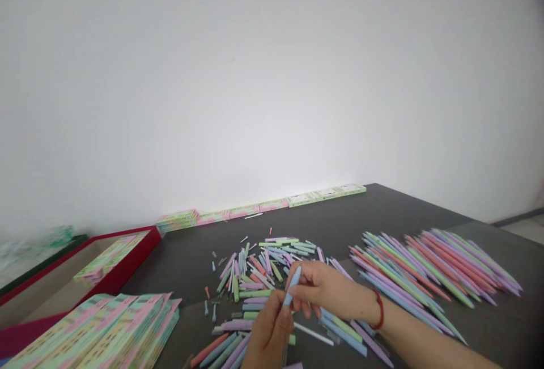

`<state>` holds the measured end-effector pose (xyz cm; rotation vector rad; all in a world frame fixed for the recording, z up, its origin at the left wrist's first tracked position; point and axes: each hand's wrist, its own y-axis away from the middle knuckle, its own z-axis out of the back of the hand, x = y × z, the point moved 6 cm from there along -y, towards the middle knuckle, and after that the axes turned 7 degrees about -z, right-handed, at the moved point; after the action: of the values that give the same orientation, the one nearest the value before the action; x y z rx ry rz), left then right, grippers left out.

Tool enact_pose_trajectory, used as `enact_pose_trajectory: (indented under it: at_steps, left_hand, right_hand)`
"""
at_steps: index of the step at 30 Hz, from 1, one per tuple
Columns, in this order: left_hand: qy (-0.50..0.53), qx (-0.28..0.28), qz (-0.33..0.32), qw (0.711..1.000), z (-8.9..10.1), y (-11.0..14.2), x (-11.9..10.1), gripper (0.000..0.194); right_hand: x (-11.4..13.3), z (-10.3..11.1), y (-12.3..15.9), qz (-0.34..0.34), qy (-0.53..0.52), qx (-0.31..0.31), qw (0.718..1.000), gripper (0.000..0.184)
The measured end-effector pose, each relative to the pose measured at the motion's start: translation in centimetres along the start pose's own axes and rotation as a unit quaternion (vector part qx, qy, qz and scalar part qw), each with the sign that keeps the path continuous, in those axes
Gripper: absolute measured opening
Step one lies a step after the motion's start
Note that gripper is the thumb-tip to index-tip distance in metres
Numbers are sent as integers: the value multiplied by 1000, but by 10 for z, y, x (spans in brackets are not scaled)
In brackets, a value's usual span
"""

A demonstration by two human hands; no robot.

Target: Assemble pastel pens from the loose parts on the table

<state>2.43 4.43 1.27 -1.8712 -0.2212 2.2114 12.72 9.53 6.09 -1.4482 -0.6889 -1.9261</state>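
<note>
My left hand (270,329) is closed with thumb and fingers around the lower end of a light blue pen piece (293,284). The fingers of my right hand (321,289) pinch the same piece higher up, and a red cord circles that wrist. The piece is tilted, its upper end showing between both hands; its lower end is hidden in my left fingers. Just below my right hand lies a thin white stick (314,334), like a pen refill. Loose pastel pen parts (255,287) surround both hands, and longer blue pieces (346,332) lie under my right hand.
Long pastel pens (450,267) are laid side by side on the dark table (335,221) at right. Stacked printed boxes (106,329) stand at front left, beside a red-rimmed open box (140,238). More flat boxes (272,204) line the wall.
</note>
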Motion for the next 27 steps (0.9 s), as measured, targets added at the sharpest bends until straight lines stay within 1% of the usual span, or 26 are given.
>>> enact_pose_trajectory:
  at_steps: [2,3,5,8,10,12,14,15,17,18,21,23,27]
  left_hand:
    - [-135,26,-40,990,4,-1,-10,27]
    - [-205,40,-45,977,6,-1,-13,23]
    - [-318,68,-31,945,9,-2,-16,21]
    - [-434,91,-11,896,13,-3,-17,21]
    - [-485,104,-19,868,13,-5,-19,21]
    - [-514,117,-30,849,13,-7,-21,21]
    - [-530,126,-38,838,14,-8,-23,21]
    - [-536,129,-39,833,15,-9,-24,21]
    - [-546,136,-42,826,15,-9,-26,21]
    - [-550,142,-43,822,14,-9,-26,20]
    - [-570,161,-38,805,12,-9,-25,21]
    - [-583,172,-29,793,11,-9,-24,22]
    - [-597,192,-17,779,10,-9,-22,22]
  right_hand:
    - [-4,0,-1,-11,-40,7,999,9]
    - [-7,1,-2,-16,-58,6,998,11]
    - [-13,1,-5,-25,-81,-8,996,13]
    - [-27,2,-8,-52,-67,-62,994,16]
    - [-36,1,-7,-69,-35,-86,993,21]
    - [-41,-1,-4,-76,2,-94,993,26]
    - [-42,1,1,-65,34,-98,992,19]
    - [-40,3,4,-54,44,-101,992,15]
    - [-34,9,9,-23,75,-109,991,23]
    - [-31,11,11,-8,99,-114,989,22]
    - [-27,18,13,6,172,-132,976,3]
    - [-32,18,12,-11,176,-126,976,11]
    - [-51,11,7,-78,117,-77,987,30]
